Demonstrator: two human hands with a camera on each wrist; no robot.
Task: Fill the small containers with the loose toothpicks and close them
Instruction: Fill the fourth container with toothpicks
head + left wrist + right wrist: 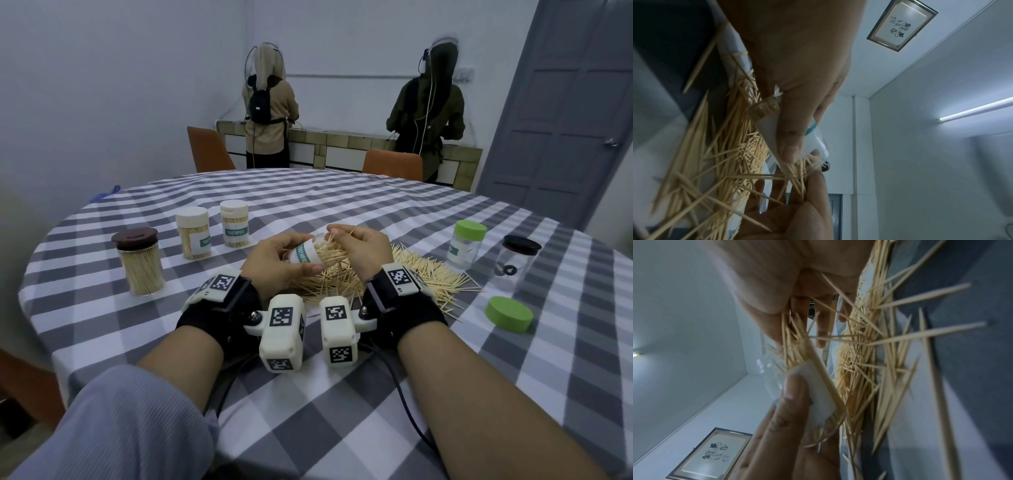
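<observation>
Jar in hand: a small clear jar (306, 256) with a white TOOTHPICK label lies tipped on its side, just above the pile in the middle of the tabletop. Its mouth points right. It looks light, hard and smooth, so it could slip. The best place to hold it is round the label part, not the thin neck.
Left hand: the left hand (274, 263) has its fingers and thumb curled round the jar and grips it.
Right hand: the right hand (363, 248) pinches a bunch of toothpicks (337, 251) and feeds the tips into the jar's mouth.
Toothpicks: thin, stiff, very light and pointy. They probably snap if bent. I think a small bunch, all lined up, goes in more easily than a messy one.
Loose pile: the pile (404, 274) spreads under the hands and off to the right.
Full jars: on the far left stand a brown-lid jar (139, 262) and two white-lid jars (192, 233), all packed and shut.
Empty jars: on the right stand a green-lid jar (466, 244) and a black-lid jar (519, 262).
Spare lid: a green lid (509, 313) lies near the right edge.
Tabletop: a grey and white check cloth (342, 394) covers it.
</observation>
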